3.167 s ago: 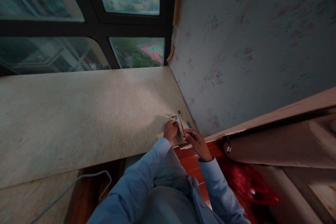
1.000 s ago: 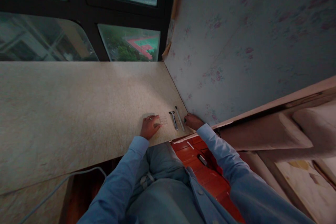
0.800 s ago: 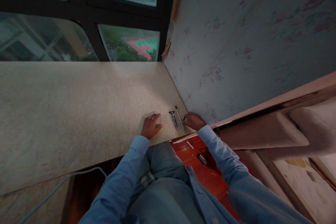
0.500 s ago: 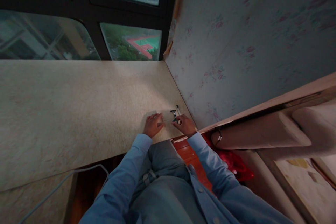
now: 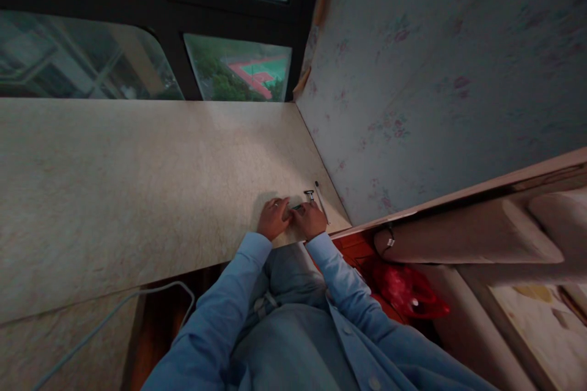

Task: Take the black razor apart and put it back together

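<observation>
The small green piece is right of and below the middle of the frame, in the narrow space between the two hands, just above the desk. It seems to be pinched between the thumb and fingers of the right hand, and shows at that hand's upper left, by the fingertips; the rest is covered. The left hand is close on the other side, its thumb and forefinger parted and curved toward the piece. Whether they grip anything in that gap is too dim to tell.

For handling something so small, a light pinch on its outer edges would likely serve best, with the wrists low and steady near the desk and the left fingers kept from blocking the view. Turning it slowly seems wiser than pressing, since it could slip or flip out of the fingers.

Just beyond the right hand, the razor shows its head, its handle mostly hidden by the hand. A slim, dark-tipped stick lies right beside it, slanting toward the lower right. Farther out, a patterned wall fills the upper right and a window the upper left. A red bag is at the lower right.
</observation>
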A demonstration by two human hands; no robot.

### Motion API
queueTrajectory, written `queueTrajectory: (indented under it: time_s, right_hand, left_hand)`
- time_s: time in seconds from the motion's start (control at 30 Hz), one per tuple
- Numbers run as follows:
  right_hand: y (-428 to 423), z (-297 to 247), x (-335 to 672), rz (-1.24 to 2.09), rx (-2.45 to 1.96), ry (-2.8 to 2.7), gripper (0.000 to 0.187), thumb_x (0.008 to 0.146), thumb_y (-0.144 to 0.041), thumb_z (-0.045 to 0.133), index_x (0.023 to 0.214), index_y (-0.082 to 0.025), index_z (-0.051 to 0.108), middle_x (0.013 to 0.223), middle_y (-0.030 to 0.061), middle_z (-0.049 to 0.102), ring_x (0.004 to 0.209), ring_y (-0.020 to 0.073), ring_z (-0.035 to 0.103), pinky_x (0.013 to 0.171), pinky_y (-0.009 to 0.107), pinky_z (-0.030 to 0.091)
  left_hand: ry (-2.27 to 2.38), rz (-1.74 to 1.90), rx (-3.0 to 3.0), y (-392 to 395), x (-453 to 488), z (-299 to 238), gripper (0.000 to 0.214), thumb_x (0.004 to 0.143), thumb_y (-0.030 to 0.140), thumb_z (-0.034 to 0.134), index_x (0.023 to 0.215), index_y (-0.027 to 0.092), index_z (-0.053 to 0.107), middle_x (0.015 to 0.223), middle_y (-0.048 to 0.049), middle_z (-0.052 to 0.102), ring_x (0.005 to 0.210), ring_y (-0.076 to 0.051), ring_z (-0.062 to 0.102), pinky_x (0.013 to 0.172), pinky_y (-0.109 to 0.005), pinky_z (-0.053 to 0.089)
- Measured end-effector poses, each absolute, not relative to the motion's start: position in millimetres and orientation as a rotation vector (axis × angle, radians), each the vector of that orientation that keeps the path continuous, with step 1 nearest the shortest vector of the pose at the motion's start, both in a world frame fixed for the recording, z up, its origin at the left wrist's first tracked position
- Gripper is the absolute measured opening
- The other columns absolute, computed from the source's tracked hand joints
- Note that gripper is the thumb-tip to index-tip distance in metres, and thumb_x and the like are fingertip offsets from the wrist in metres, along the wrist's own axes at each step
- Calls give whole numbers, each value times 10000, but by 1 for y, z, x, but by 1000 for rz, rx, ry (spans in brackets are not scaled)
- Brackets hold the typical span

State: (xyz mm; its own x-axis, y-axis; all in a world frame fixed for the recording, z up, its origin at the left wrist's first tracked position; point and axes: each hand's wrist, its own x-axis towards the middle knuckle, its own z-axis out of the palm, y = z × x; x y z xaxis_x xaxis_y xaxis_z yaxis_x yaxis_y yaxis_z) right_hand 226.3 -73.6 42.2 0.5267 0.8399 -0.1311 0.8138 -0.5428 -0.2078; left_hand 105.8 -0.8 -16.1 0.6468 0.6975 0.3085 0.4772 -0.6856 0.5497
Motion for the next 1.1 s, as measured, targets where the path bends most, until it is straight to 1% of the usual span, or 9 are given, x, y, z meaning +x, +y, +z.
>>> queueTrajectory:
  time_s: [0.2,0.37,0.47,0.53,0.63,0.73,0.9,1.0,1.1]
  right_hand:
    - [-72,47,227,372,-2637,-1457,397,871,-548,564,1042,-215,696,1072,95,661,921,219,660,724,288,455]
    - [-73,46,227,335,-2598,-1462,388,874,-528,576,1105,-235,685,1102,87,652,905,210,660,721,283,463]
    - [-76,45,228,350,-2530,-1542,344,908,-477,553,1142,-259,679,1125,73,641,919,189,654,720,261,465]
    - [-78,45,227,389,-2495,-1610,317,933,-449,520,1133,-272,690,1123,68,637,925,177,647,725,250,465]
    - [-80,44,227,434,-2483,-1664,314,959,-429,474,1109,-282,708,1101,71,640,911,175,638,726,252,466]
    - [-81,42,228,434,-2473,-1663,323,961,-429,469,1119,-285,711,1090,72,644,907,180,638,716,254,469]
    - [-84,34,233,426,-2373,-1653,299,943,-393,511,1120,-262,714,1056,76,652,916,188,645,742,250,476]
    - [-91,29,236,417,-2305,-1635,316,939,-357,523,1184,-234,680,1052,80,657,947,187,641,788,246,478]
    - [-99,26,241,397,-2275,-1570,363,936,-331,520,1262,-210,624,1066,89,660,934,188,639,817,263,484]
  left_hand:
    - [912,704,2451,1,106,-19,542,759,222,675,1280,174,534,1142,-108,676,1127,-277,554,972,-433,434]
    - [915,700,2440,1,105,-18,545,750,219,678,1274,160,539,1131,-111,683,1122,-284,554,972,-439,439]
    - [927,690,2425,0,105,-17,539,755,225,671,1275,173,542,1135,-108,683,1132,-284,553,979,-441,437]
    - [930,680,2415,0,105,-17,544,752,217,667,1280,183,541,1140,-105,682,1132,-281,555,980,-442,437]
    - [929,675,2401,0,105,-17,556,745,206,667,1286,177,540,1137,-101,687,1129,-279,557,976,-439,438]
    - [932,669,2392,0,105,-16,560,738,201,671,1283,175,544,1124,-98,694,1132,-278,558,980,-437,434]
    - [950,652,2369,0,105,-13,536,745,226,675,1266,182,560,1134,-89,694,1132,-283,563,983,-434,427]
    - [963,652,2361,-1,105,-14,541,740,248,692,1260,173,561,1130,-91,696,1126,-287,564,979,-438,430]
    - [966,669,2366,-1,104,-15,529,738,271,703,1242,187,569,1108,-93,698,1111,-281,574,972,-437,441]
